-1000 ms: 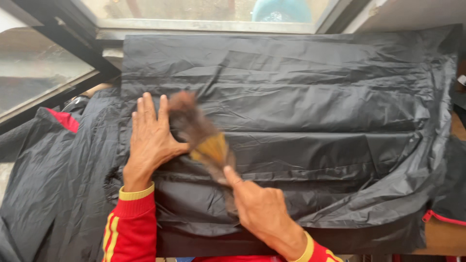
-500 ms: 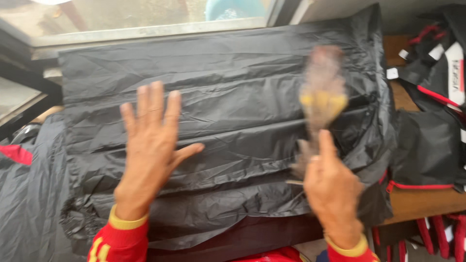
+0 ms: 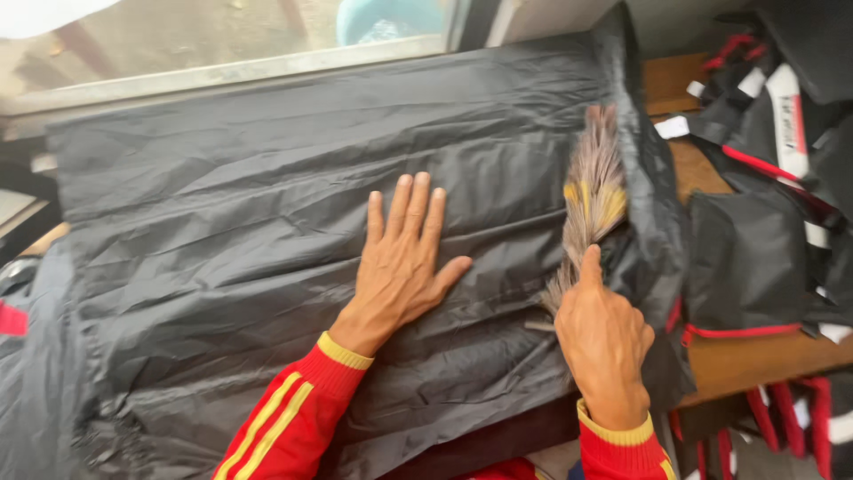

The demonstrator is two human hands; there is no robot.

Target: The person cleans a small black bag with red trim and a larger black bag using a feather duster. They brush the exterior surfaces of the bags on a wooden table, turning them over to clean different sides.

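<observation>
A large sheet of crinkled black fabric [image 3: 267, 204] lies spread over a table below a window. My left hand [image 3: 402, 258] presses flat on it, fingers apart, near the middle. My right hand [image 3: 604, 342] grips the handle of a small straw brush [image 3: 593, 191] with yellow binding, index finger stretched along it. The brush bristles lie on the fabric near its right edge, blurred by motion. Both sleeves are red with yellow stripes and cuffs.
A window sill [image 3: 222, 71] runs along the far edge of the fabric. To the right, on a wooden table [image 3: 755, 360], lie piles of black garments with red and white trim [image 3: 773, 133]. More black and red cloth hangs at the left [image 3: 18, 320].
The brush has swept from the fabric's left-middle to its right edge with my right hand. My left hand has shifted rightwards on the fabric, and the view has panned right.
</observation>
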